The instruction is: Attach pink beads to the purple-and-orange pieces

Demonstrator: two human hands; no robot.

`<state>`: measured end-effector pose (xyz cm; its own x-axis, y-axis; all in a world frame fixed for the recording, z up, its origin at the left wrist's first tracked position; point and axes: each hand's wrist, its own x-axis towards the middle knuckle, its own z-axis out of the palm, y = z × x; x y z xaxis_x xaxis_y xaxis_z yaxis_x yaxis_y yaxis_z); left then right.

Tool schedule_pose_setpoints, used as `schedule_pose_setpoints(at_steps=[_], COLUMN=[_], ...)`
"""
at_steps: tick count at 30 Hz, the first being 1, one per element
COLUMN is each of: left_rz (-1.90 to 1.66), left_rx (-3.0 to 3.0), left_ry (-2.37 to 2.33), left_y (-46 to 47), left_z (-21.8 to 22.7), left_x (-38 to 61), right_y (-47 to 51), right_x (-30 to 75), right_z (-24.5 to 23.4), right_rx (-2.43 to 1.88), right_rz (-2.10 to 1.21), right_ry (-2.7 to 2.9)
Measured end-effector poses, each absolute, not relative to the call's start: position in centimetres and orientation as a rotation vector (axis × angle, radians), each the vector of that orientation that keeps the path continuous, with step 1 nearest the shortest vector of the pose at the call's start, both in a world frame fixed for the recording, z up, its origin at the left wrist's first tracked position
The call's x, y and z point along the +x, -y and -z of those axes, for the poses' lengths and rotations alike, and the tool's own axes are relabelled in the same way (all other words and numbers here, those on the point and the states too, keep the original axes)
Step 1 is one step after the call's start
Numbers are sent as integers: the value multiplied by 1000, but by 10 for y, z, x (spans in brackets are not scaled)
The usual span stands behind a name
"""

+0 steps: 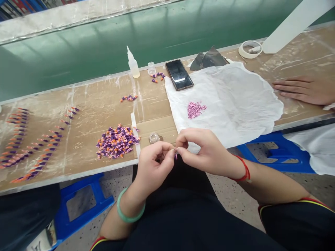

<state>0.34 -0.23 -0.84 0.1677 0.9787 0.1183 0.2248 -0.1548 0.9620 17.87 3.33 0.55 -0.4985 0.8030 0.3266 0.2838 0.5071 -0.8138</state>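
My left hand (pixel 154 165) and my right hand (pixel 202 151) meet over the table's front edge, thumbs and forefingers pinched together. Between the fingertips is a small purple piece (pixel 176 157), mostly hidden by them; it resembles the ones in the heap. To the left of my hands lies a heap of small purple and orange pieces (pixel 116 141), beside a white flat stick (pixel 135 134). A small clear round dish (pixel 154 138) sits just beyond my left hand. Tiny pink beads (pixel 195 109) are spread on a white cloth (pixel 235 101) beyond my right hand.
Rows of purple and orange pieces (pixel 49 150) line the left of the table. At the back stand a dropper bottle (pixel 133 64), a small clear jar (pixel 151 68), a phone (pixel 179 75) and a tape roll (pixel 250 49). Another person's hand (pixel 305 90) rests at right. Blue stools (pixel 81 205) stand below.
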Motion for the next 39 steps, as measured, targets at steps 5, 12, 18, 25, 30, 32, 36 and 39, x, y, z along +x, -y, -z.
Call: schedule_pose_setpoints(at_steps=[5,12,18,25,30,32,36,39], left_rz=[-942,-982,-1042,-1122,-1123,-1118,-1082,-1084], left_rx=[1526,1217,1139,978,905,876,846,857], left_ry=[-1194,-1094,-1085,-1208,-1220,-1215,-1223,-1226], left_y=[0,0,2,5,5,5,5,4], left_z=[3,1,14,32,39,40,41,41], left_x=[1,-9,-24,-40,-45,-46,-47,-48], right_y=[-36,-43,-55,-93,-102,-103,-103,-104], right_x=[181,177,165,149,137,133,127,124], right_z=[-6,-13,-4,13,8,5,1,2], right_rx=[-864,-984,-968,-866,-857,-861,-850,-842], right_rz=[-887,-1489,-1314,-682,-529,-446,-324,-275], right_ry=[2148,1900,2022,2557,2805,2887,2978,3011])
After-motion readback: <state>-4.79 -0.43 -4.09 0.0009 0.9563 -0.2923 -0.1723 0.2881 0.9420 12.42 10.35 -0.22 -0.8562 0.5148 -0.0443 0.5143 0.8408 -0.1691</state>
